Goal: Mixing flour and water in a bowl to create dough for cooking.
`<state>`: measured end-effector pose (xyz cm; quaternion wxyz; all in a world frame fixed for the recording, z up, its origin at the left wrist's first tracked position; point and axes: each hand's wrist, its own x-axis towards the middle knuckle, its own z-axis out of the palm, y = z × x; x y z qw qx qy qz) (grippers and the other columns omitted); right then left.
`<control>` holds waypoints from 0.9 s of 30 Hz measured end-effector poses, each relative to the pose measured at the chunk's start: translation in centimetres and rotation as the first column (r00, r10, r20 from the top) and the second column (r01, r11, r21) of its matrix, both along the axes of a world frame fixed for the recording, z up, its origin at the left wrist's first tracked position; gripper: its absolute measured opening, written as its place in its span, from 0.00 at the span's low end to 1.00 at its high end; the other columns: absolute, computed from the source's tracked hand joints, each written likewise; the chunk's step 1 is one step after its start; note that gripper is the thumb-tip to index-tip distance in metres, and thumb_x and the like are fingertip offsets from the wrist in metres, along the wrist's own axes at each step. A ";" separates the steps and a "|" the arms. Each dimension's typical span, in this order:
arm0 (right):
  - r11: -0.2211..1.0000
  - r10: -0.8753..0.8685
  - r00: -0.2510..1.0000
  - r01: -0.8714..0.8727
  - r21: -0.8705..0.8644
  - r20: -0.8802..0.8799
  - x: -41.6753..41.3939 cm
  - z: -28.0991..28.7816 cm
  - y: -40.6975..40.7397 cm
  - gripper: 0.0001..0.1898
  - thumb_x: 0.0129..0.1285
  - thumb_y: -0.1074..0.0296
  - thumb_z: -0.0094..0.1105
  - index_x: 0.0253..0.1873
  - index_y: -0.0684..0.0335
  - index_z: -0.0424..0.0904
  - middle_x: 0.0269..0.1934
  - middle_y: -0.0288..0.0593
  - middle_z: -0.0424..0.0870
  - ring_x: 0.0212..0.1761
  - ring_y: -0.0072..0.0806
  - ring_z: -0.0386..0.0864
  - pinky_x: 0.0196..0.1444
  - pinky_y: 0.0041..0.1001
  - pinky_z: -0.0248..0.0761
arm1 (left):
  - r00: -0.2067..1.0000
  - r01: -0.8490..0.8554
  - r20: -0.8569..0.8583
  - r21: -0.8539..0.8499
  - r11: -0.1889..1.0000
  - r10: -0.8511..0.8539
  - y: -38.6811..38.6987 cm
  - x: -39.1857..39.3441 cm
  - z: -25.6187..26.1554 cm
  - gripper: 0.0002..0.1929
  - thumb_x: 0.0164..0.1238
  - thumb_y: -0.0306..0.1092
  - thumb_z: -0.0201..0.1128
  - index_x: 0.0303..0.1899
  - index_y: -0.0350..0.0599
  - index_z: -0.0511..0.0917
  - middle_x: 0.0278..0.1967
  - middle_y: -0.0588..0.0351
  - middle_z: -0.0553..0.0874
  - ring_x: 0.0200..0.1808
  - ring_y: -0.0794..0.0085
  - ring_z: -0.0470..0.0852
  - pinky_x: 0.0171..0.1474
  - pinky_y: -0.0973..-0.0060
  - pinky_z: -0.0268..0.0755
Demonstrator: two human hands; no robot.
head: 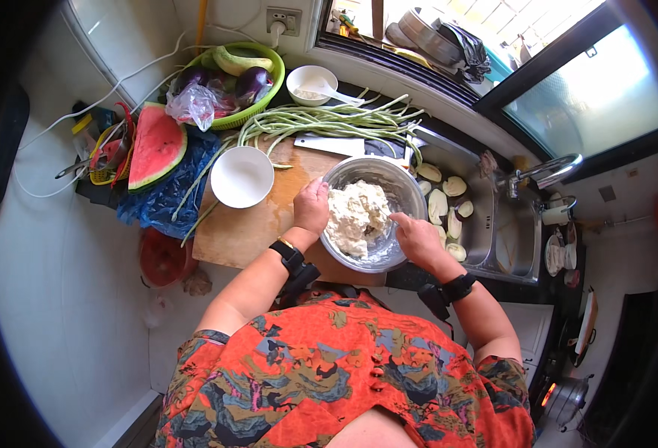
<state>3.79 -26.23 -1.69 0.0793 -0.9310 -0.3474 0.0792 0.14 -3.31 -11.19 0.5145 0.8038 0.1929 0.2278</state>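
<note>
A metal mixing bowl (413, 196) stands at the right side of the wooden cutting board (239, 241). Inside it sits a lumpy mass of wet, whitish dough (357, 215), with smears up the wall. My left hand (311, 208) grips the bowl's left rim. Over the right rim, my right hand (420, 238) is closed around a thin utensil whose tip goes into the dough; most of it is hidden, so its kind is unclear. Left of the bowl, an empty white bowl (242, 177) rests on the board. A cleaver blade (329, 144) lies behind the mixing bowl.
Long beans (329, 120) spread along the back, beside a white bowl with a spoon (312, 84) and a green basket of vegetables (245, 117). Cut watermelon (155, 145) lies left. Sliced eggplant pieces (437, 207) sit by the steel sink (480, 246). A glowing heater or burner (550, 395) is lower right.
</note>
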 end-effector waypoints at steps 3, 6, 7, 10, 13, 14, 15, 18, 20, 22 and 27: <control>1.000 -0.020 1.000 0.020 0.024 0.005 -1.0 1.6 0.0 0.13 0.62 0.72 0.51 0.51 0.58 0.77 0.32 0.48 0.83 0.33 0.46 0.82 0.33 0.41 0.73 | 1.000 -0.009 0.012 -0.049 0.999 0.010 0.0 0.0 -0.6 0.13 0.70 0.35 0.54 0.46 0.36 0.80 0.38 0.39 0.84 0.41 0.47 0.83 0.46 0.61 0.75; 1.000 0.015 0.992 -0.018 0.023 0.124 -1.5 3.2 -0.7 0.13 0.61 0.73 0.53 0.50 0.59 0.77 0.29 0.47 0.82 0.31 0.44 0.82 0.31 0.39 0.73 | 1.000 -0.005 0.005 -0.015 1.000 0.005 0.1 0.0 -0.5 0.13 0.70 0.35 0.54 0.46 0.35 0.80 0.38 0.38 0.84 0.41 0.47 0.83 0.46 0.61 0.75; 0.998 0.047 0.979 -0.055 0.034 0.196 -1.7 3.5 -1.0 0.13 0.59 0.73 0.53 0.49 0.59 0.77 0.27 0.45 0.80 0.28 0.42 0.81 0.29 0.38 0.73 | 1.000 -0.003 0.004 -0.016 1.000 0.003 0.1 0.0 -0.5 0.13 0.70 0.35 0.54 0.46 0.35 0.80 0.38 0.38 0.84 0.41 0.47 0.83 0.46 0.61 0.75; 0.993 0.083 0.947 -0.103 0.050 0.309 -2.4 4.8 -1.0 0.15 0.56 0.75 0.54 0.49 0.59 0.77 0.23 0.41 0.76 0.24 0.38 0.79 0.26 0.35 0.71 | 1.000 -0.010 0.002 -0.009 1.000 0.010 0.2 0.0 -0.6 0.13 0.70 0.35 0.54 0.46 0.35 0.80 0.38 0.38 0.84 0.41 0.48 0.83 0.46 0.61 0.75; 0.987 0.112 0.935 -0.144 0.069 0.336 -2.8 4.4 -0.6 0.16 0.56 0.75 0.54 0.51 0.60 0.77 0.22 0.40 0.75 0.22 0.36 0.77 0.25 0.34 0.71 | 1.000 -0.022 0.017 -0.012 1.000 0.023 0.0 0.0 -0.4 0.13 0.70 0.35 0.54 0.45 0.36 0.80 0.38 0.39 0.84 0.41 0.48 0.83 0.46 0.62 0.75; 0.980 0.143 0.936 -0.178 0.084 0.321 -3.0 3.8 -0.4 0.17 0.56 0.74 0.54 0.52 0.61 0.77 0.23 0.40 0.75 0.21 0.36 0.77 0.25 0.33 0.70 | 1.000 -0.012 0.006 -0.006 1.000 0.012 0.0 0.0 -0.2 0.13 0.70 0.35 0.54 0.45 0.36 0.80 0.38 0.39 0.84 0.41 0.48 0.83 0.46 0.62 0.75; 0.981 0.139 0.936 -0.175 0.084 0.322 -3.2 3.1 -0.2 0.17 0.56 0.74 0.54 0.52 0.61 0.77 0.23 0.40 0.75 0.21 0.36 0.77 0.25 0.33 0.70 | 1.000 -0.002 -0.004 0.001 1.000 0.002 0.1 0.1 0.0 0.13 0.70 0.35 0.54 0.45 0.36 0.80 0.38 0.39 0.84 0.41 0.48 0.83 0.46 0.62 0.75; 0.938 0.340 0.918 -0.347 0.000 0.205 -4.1 1.2 -0.2 0.19 0.53 0.76 0.54 0.52 0.62 0.78 0.22 0.40 0.73 0.22 0.35 0.76 0.25 0.33 0.69 | 1.000 0.005 0.014 -0.011 1.000 -0.005 0.0 0.2 -0.1 0.13 0.70 0.35 0.54 0.45 0.36 0.80 0.38 0.39 0.84 0.41 0.48 0.83 0.46 0.62 0.74; 0.936 0.348 0.918 -0.352 -0.014 0.189 -3.9 1.5 -0.7 0.18 0.53 0.76 0.54 0.52 0.61 0.78 0.23 0.40 0.74 0.22 0.35 0.76 0.25 0.33 0.69 | 1.000 0.004 0.008 -0.016 1.000 -0.004 0.0 0.1 -0.1 0.12 0.70 0.35 0.54 0.45 0.36 0.80 0.38 0.39 0.84 0.41 0.48 0.83 0.46 0.62 0.74; 0.932 0.362 0.916 -0.363 -0.029 0.171 -3.5 2.2 -1.6 0.18 0.54 0.76 0.55 0.52 0.61 0.78 0.23 0.40 0.74 0.22 0.35 0.76 0.25 0.33 0.69 | 1.000 -0.002 0.000 -0.022 1.000 0.002 0.1 0.0 -0.2 0.12 0.70 0.34 0.54 0.45 0.36 0.80 0.38 0.39 0.84 0.41 0.48 0.82 0.46 0.62 0.74; 0.967 0.242 0.934 -0.253 0.010 0.262 -4.2 6.6 -3.4 0.17 0.56 0.74 0.54 0.52 0.59 0.78 0.22 0.39 0.72 0.22 0.35 0.76 0.25 0.33 0.68 | 0.999 -0.021 0.037 0.023 1.000 0.020 0.1 0.0 -0.5 0.13 0.71 0.36 0.54 0.47 0.37 0.80 0.36 0.40 0.84 0.39 0.51 0.84 0.43 0.64 0.75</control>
